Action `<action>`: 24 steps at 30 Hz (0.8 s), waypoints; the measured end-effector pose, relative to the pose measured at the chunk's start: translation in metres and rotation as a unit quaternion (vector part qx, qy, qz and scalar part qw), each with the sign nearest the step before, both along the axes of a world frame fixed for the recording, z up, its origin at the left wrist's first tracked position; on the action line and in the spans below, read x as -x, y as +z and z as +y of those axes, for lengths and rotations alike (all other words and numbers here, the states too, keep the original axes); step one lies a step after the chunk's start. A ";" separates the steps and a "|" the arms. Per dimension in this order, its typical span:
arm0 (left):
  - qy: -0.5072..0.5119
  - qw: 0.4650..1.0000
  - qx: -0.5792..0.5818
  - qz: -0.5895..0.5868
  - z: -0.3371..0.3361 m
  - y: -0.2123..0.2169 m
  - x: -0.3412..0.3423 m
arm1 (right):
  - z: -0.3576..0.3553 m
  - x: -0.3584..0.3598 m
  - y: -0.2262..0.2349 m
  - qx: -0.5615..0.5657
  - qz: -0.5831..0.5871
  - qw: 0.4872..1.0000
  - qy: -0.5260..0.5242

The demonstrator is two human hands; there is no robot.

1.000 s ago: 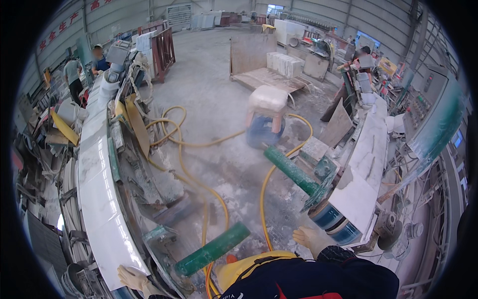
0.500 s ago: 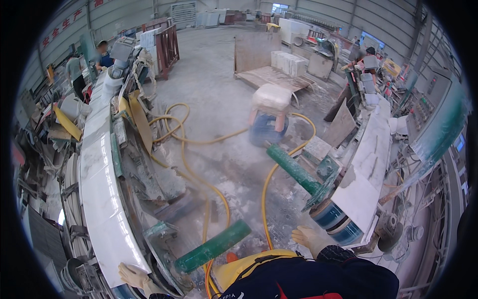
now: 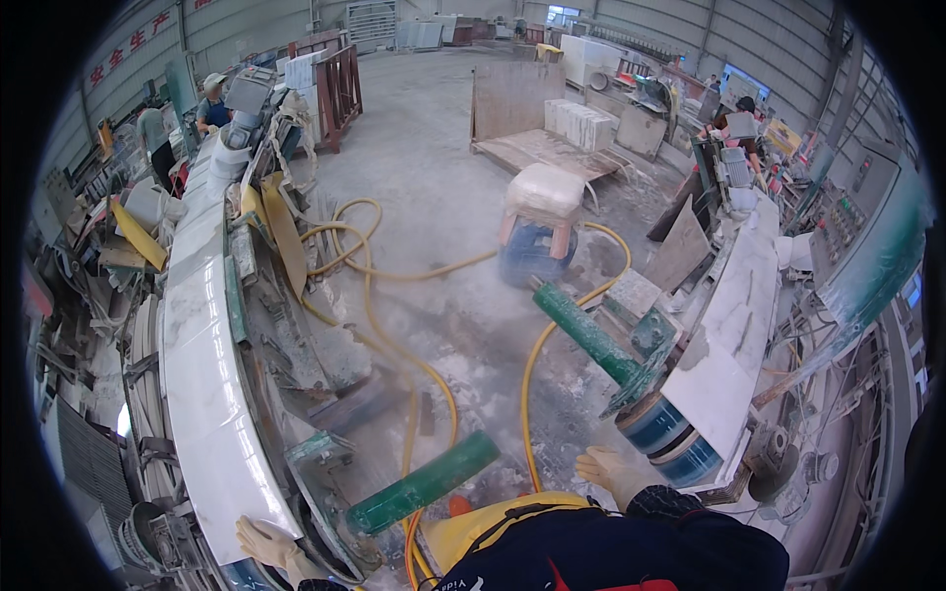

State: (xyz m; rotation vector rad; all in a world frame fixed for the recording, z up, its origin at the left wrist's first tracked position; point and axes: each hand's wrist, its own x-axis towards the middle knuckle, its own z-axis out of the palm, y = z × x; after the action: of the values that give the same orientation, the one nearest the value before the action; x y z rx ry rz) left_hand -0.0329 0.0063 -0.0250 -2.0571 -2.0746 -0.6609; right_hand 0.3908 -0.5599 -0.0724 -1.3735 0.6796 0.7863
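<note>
My left hand (image 3: 268, 545), in a cream glove, rests with fingers stretched out at the near end of a long glossy white slab (image 3: 209, 394) on the left machine. My right hand (image 3: 613, 473), gloved the same way, hangs with its fingers extended just left of the blue rollers (image 3: 680, 448) of the right machine. It appears to hold nothing. Above those rollers lies a white slab with a broken edge (image 3: 705, 379). Between my hands a green roller (image 3: 424, 483) sticks out from the left machine, and a second green roller (image 3: 586, 335) from the right one.
Yellow hoses (image 3: 439, 268) loop over the dusty floor. A blue stool with a wrapped seat (image 3: 540, 222) stands ahead, before a pallet (image 3: 537, 148) bearing white blocks (image 3: 578, 124). A control cabinet (image 3: 867, 231) stands at right. People work at far left (image 3: 214, 106) and far right (image 3: 746, 123).
The view has shifted slightly, while both my hands stay nearly where they were. The people at far left and far right have changed posture.
</note>
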 end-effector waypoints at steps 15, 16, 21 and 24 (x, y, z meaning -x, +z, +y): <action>0.004 1.000 0.007 -0.003 -0.006 -0.003 0.008 | -0.004 0.000 -0.012 -0.010 -0.014 1.000 0.013; 0.008 1.000 0.015 -0.004 -0.007 -0.003 0.008 | -0.003 0.000 -0.011 -0.008 -0.019 1.000 0.017; 0.012 1.000 0.015 -0.001 -0.010 -0.004 0.009 | -0.002 -0.002 -0.006 -0.008 -0.014 1.000 0.027; 0.009 1.000 0.015 -0.006 -0.012 -0.004 0.010 | -0.001 -0.001 -0.003 -0.009 -0.014 0.999 0.027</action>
State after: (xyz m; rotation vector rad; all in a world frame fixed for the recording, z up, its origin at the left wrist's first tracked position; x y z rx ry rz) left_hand -0.0431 -0.0056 -0.0290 -2.0530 -2.1194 -0.6458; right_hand 0.3918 -0.5608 -0.0754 -1.3891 0.6139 0.8134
